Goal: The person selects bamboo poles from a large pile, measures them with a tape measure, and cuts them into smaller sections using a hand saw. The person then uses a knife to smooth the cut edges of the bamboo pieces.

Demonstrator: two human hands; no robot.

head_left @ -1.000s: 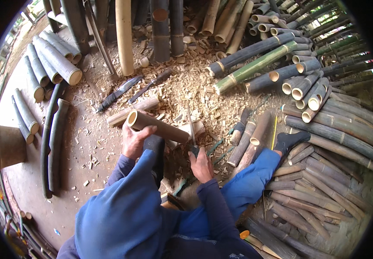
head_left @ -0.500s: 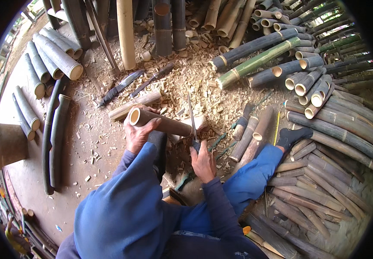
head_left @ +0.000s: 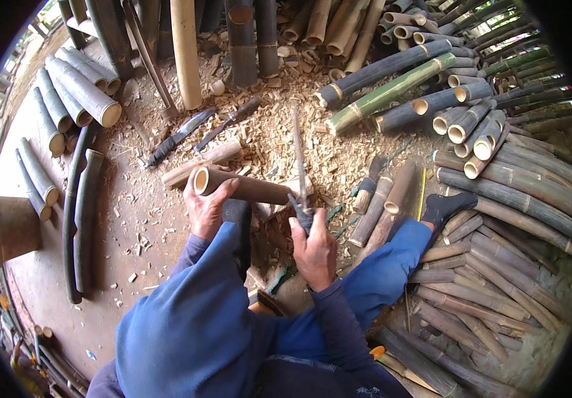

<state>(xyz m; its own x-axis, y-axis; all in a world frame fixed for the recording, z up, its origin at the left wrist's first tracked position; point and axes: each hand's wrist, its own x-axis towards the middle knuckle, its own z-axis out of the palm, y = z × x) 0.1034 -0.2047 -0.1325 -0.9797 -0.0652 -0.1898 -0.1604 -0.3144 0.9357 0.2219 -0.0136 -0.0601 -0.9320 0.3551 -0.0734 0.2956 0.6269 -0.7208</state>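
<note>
My left hand (head_left: 206, 211) grips a short brown bamboo tube (head_left: 254, 188) near its pale open end. The tube lies almost level, its far end pointing right toward a light wooden block (head_left: 299, 188) behind it. My right hand (head_left: 315, 253) is closed round the dark wrapped handle of a knife (head_left: 298, 142). The long blade points up and away, just beyond the tube's right end; whether it touches the tube I cannot tell.
Wood chips (head_left: 276, 136) cover the ground ahead. Another wrapped-handle blade (head_left: 180, 136) and a bamboo piece (head_left: 203, 164) lie beyond my left hand. Cut bamboo tubes (head_left: 392, 93) are stacked at the right, more (head_left: 80, 89) at the left. A brown bucket (head_left: 14, 227) stands far left.
The knife's tip has moved farther away, and my right hand has turned slightly, its handle now more tilted. The tube's right end has dipped a little closer to me.
</note>
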